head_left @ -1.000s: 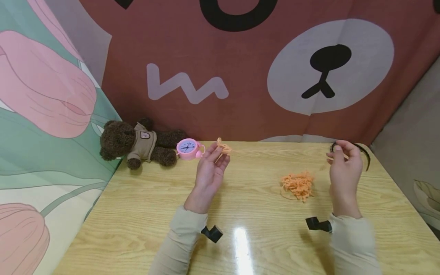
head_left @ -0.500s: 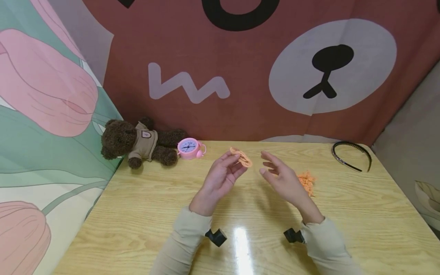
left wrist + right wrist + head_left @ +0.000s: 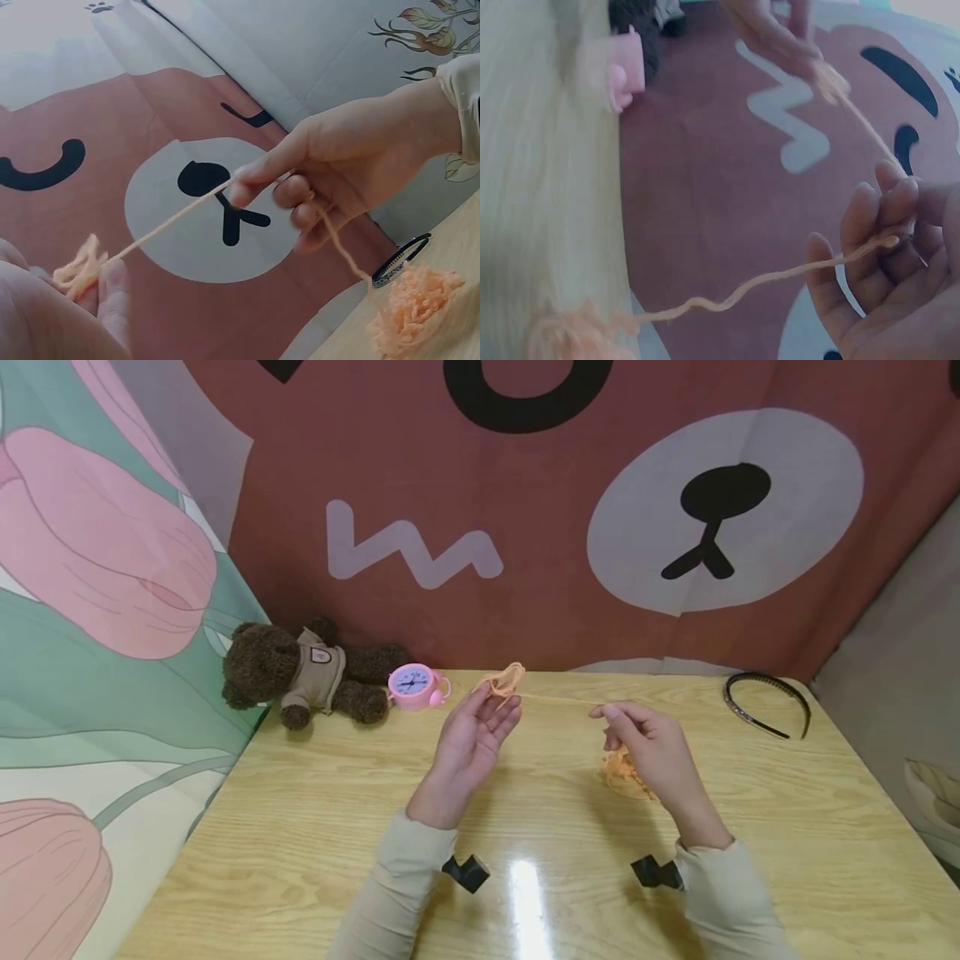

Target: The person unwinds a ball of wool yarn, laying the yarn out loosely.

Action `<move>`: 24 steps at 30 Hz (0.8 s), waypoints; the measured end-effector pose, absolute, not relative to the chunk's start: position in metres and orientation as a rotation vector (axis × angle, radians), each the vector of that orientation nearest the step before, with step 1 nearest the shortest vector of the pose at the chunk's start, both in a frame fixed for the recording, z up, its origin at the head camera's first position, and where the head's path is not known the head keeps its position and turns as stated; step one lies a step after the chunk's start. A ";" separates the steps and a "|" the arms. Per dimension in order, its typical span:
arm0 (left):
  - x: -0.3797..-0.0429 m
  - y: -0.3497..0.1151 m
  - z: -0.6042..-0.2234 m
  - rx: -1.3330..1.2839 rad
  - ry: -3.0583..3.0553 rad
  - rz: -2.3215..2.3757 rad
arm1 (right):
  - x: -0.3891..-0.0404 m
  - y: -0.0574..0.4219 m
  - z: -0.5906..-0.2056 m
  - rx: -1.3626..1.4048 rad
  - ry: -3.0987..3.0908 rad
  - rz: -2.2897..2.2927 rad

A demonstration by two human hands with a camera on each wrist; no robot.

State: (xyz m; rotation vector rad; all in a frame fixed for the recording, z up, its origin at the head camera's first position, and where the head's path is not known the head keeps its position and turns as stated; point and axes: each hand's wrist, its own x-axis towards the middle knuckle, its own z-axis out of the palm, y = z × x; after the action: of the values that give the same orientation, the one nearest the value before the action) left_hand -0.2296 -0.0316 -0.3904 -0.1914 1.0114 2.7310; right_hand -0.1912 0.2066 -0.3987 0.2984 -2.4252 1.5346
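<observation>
My left hand [image 3: 468,739] pinches a small looped bundle of orange yarn [image 3: 507,680] between thumb and fingers above the table. From that bundle a single strand [image 3: 169,222] runs taut across to my right hand [image 3: 656,756], whose thumb and index finger pinch it. Past the right fingers the strand hangs slack, as the right wrist view shows, down to a loose orange yarn pile [image 3: 416,307] on the table. In the head view the right hand partly covers that pile.
A brown teddy bear [image 3: 315,672] lies at the back left, beside a pink alarm clock [image 3: 414,686]. A black headband [image 3: 767,703] rests at the back right. The wooden table [image 3: 570,877] meets a bear-print cloth [image 3: 540,610] behind.
A second ago the right hand was far right by the headband; it swung in near the left hand with open fingers, and now holds the strand stretched out again. The left hand's bundle turned.
</observation>
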 end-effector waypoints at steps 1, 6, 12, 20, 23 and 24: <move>-0.231 -0.033 -0.391 -0.207 0.997 2.748 | -0.191 0.211 -0.398 0.263 -2.399 1.549; -0.234 -0.037 -0.391 -0.266 0.954 2.815 | -0.191 0.232 -0.391 0.042 -2.171 1.714; -0.237 -0.040 -0.391 -0.356 0.986 2.870 | -0.193 0.263 -0.387 -0.185 -1.633 1.906; -0.239 -0.040 -0.390 -0.367 0.994 2.868 | -0.194 0.282 -0.383 -0.284 -1.298 1.999; -0.239 -0.040 -0.390 -0.318 0.963 2.898 | -0.195 0.283 -0.382 -0.345 -1.404 1.988; -0.238 -0.040 -0.390 -0.296 0.963 2.898 | -0.195 0.283 -0.383 -0.375 -1.479 1.976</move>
State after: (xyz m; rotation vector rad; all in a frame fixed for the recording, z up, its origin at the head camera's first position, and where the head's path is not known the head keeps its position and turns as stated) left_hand -0.2383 -0.0397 -0.3896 -0.2964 0.9630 2.8979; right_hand -0.1953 0.2829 -0.3827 -0.3754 -1.4786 1.9756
